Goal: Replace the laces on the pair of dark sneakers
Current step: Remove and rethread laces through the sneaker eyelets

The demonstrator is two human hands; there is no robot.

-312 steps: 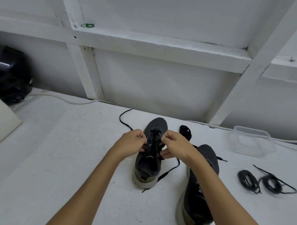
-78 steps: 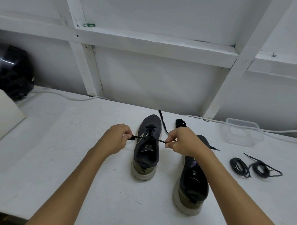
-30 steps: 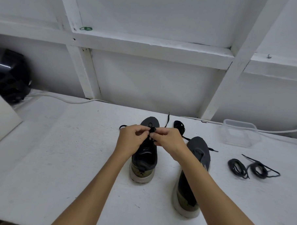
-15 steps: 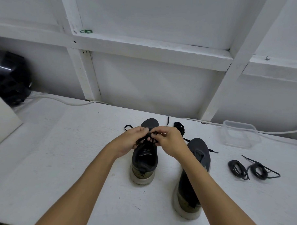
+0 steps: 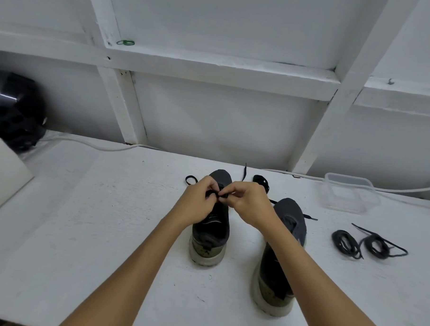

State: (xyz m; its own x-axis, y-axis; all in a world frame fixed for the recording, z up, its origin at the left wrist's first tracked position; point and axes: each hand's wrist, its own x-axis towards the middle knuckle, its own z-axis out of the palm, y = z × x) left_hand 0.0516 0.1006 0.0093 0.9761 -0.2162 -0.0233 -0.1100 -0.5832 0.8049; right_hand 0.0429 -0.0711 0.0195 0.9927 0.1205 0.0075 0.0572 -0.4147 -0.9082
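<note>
Now my left hand [image 5: 198, 203] and right hand [image 5: 247, 204] have come close together over the left sneaker [image 5: 212, 226], each pinching the black lace [image 5: 214, 194]. A moment ago I pulled the ends wide apart, so I think I am tying the bow. I count two sneakers; the right sneaker [image 5: 282, 252] sits nearer. Two coiled laces [image 5: 368, 244] lie far right, by one clear box [image 5: 350, 196].

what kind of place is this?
Probably a makeshift workbench in a utility or storage room: a rough white-painted table against a bare white timber-framed wall, a loose cable along its back edge, and a dark helmet-like thing at the left.
</note>
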